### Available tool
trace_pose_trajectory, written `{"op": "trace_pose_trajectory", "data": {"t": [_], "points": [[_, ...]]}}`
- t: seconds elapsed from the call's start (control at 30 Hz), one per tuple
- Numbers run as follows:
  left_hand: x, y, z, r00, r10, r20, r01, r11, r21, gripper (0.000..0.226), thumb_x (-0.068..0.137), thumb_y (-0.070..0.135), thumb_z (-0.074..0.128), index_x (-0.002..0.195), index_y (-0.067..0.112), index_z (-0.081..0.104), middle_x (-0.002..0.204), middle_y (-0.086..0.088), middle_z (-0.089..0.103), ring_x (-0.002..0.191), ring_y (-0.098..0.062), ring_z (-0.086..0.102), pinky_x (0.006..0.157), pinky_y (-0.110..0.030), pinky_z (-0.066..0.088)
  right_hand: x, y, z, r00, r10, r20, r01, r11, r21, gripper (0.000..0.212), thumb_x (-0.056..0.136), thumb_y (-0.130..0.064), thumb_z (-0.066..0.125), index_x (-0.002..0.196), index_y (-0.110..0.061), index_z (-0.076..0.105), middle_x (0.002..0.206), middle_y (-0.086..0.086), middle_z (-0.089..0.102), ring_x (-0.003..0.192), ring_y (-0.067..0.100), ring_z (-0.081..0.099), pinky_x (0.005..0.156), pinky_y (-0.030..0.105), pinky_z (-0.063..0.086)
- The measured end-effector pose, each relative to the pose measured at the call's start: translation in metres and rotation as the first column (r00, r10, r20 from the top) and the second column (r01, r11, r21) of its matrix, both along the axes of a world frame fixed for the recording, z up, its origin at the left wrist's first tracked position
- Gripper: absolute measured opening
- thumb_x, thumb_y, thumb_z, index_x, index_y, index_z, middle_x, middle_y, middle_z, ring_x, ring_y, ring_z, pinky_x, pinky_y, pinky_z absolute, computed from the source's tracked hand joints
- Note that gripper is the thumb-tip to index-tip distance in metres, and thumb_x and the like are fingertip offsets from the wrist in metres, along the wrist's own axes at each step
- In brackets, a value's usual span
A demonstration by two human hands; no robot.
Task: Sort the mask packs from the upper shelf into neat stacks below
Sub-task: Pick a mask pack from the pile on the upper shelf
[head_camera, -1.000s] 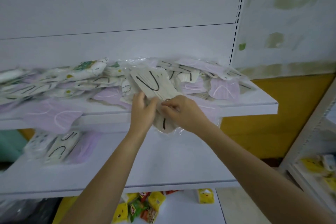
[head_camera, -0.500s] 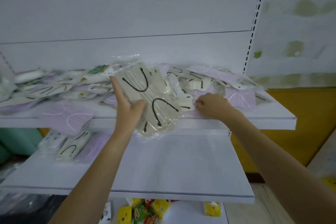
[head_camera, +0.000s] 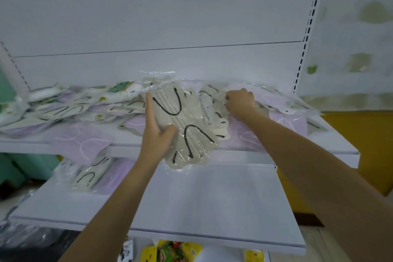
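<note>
My left hand (head_camera: 156,132) holds a clear pack of beige masks with black ear loops (head_camera: 187,125), thumb over its front, in front of the upper shelf (head_camera: 319,151). My right hand (head_camera: 240,102) reaches into the loose pile of mask packs (head_camera: 95,104) on that shelf, fingers curled on a beige pack (head_camera: 212,104). Purple packs (head_camera: 83,142) lie among them, one hanging over the shelf's front edge. On the lower shelf (head_camera: 212,202), at the left, sit a small stack of beige packs (head_camera: 89,174) and a purple stack (head_camera: 116,176).
A slotted upright (head_camera: 308,27) bounds the shelves on the right, with a yellow wall panel (head_camera: 365,144) beyond. Colourful snack packets (head_camera: 170,251) lie under the lower shelf. Dark plastic bags (head_camera: 21,238) sit at the lower left.
My right hand let go of the beige pack and moved right into the pile on the upper shelf. My left hand keeps the pack, now held higher.
</note>
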State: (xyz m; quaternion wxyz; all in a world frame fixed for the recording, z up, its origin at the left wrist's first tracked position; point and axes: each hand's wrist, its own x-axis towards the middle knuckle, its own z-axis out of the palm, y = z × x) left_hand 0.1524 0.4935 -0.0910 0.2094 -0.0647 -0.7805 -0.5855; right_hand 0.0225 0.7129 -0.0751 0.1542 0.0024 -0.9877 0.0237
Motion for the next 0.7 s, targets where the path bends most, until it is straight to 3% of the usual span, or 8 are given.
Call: {"op": "trace_pose_trajectory", "data": {"t": [0.1,0.23,0.33,0.4,0.47,0.53,0.63,0.7], "points": [[-0.007,0.001,-0.007,1.000,0.000,0.026,0.000,1.000,0.008,0.085,0.085,-0.007,0.045,0.145,0.046,0.015,0.062,0.027,0.058,0.048,-0.016,0.041,0.049,-0.021,0.042,0.010,-0.001,0.004,0.996,0.029,-0.086,-0.032,0.999,-0.032,0.033,0.093,-0.010,0.038,0.119,-0.015,0.058,0.110,0.010,0.064,0.108,0.027,0.051,0.093,0.033,0.031],[-0.008,0.007,-0.011,1.000,0.000,-0.012,0.000,0.998,-0.070,0.057,0.086,-0.006,0.045,0.134,0.025,0.048,0.097,0.005,0.054,0.045,-0.002,0.042,0.053,-0.007,0.037,0.056,-0.001,0.010,0.971,0.046,-0.234,-0.110,0.958,-0.265,0.036,0.091,-0.013,0.042,0.125,-0.016,0.054,0.100,0.010,0.068,0.099,0.030,0.059,0.088,0.032,0.037],[-0.005,0.017,-0.013,1.000,0.020,0.010,-0.019,0.995,-0.096,0.047,0.088,-0.003,0.045,0.128,0.019,0.054,0.120,-0.001,0.046,0.062,0.021,0.048,0.064,0.003,0.034,0.103,0.004,0.015,0.945,-0.001,-0.328,-0.199,0.793,-0.576,0.030,0.092,-0.018,0.048,0.120,-0.016,0.056,0.093,0.001,0.067,0.094,0.024,0.060,0.079,0.033,0.046],[-0.002,0.025,-0.016,0.999,-0.002,0.037,0.005,0.998,-0.069,0.043,0.091,0.003,0.046,0.128,0.020,0.054,0.124,0.000,0.046,0.070,0.028,0.045,0.066,0.007,0.031,0.134,0.008,0.014,0.912,-0.065,-0.404,-0.247,0.701,-0.669,0.025,0.092,-0.019,0.051,0.116,-0.016,0.059,0.093,-0.001,0.067,0.093,0.018,0.062,0.078,0.031,0.047],[-0.001,0.033,-0.016,0.996,-0.054,0.074,0.054,0.999,0.000,0.030,0.095,0.021,0.049,0.123,0.027,0.059,0.130,0.002,0.050,0.099,0.021,0.049,0.086,0.002,0.032,0.161,-0.003,0.003,0.844,-0.069,-0.532,-0.319,0.733,-0.600,0.021,0.093,-0.017,0.053,0.111,-0.015,0.063,0.092,0.001,0.070,0.086,0.017,0.064,0.073,0.027,0.046],[0.001,0.043,-0.016,0.984,-0.126,0.126,0.114,0.989,0.097,0.025,0.094,0.043,0.047,0.106,0.037,0.067,0.127,0.005,0.057,0.126,-0.006,0.045,0.108,-0.026,0.032,0.176,-0.023,-0.022,0.762,0.080,-0.642,-0.425,0.811,-0.403,0.015,0.088,-0.011,0.057,0.098,-0.012,0.068,0.080,0.002,0.070,0.072,0.022,0.064,0.071,0.027,0.043],[0.013,0.050,-0.017,0.975,-0.187,0.121,0.169,0.975,0.147,0.023,0.087,0.047,0.050,0.076,0.033,0.065,0.103,0.003,0.061,0.100,-0.010,0.056,0.090,-0.030,0.041,0.181,-0.050,-0.067,0.672,0.357,-0.649,-0.595,0.782,-0.185,0.012,0.087,-0.015,0.052,0.089,-0.016,0.064,0.081,0.001,0.069,0.081,0.020,0.066,0.093,0.032,0.036],[0.023,0.042,-0.019,0.977,-0.188,0.104,0.177,0.978,0.111,0.022,0.087,0.026,0.058,0.066,0.026,0.050,0.077,0.000,0.051,0.066,-0.007,0.050,0.066,-0.025,0.040,0.189,-0.058,-0.080,0.640,0.485,-0.597,-0.700,0.688,-0.192,0.015,0.092,-0.026,0.050,0.089,-0.018,0.062,0.089,-0.002,0.069,0.102,0.013,0.063,0.106,0.039,0.026]]}}
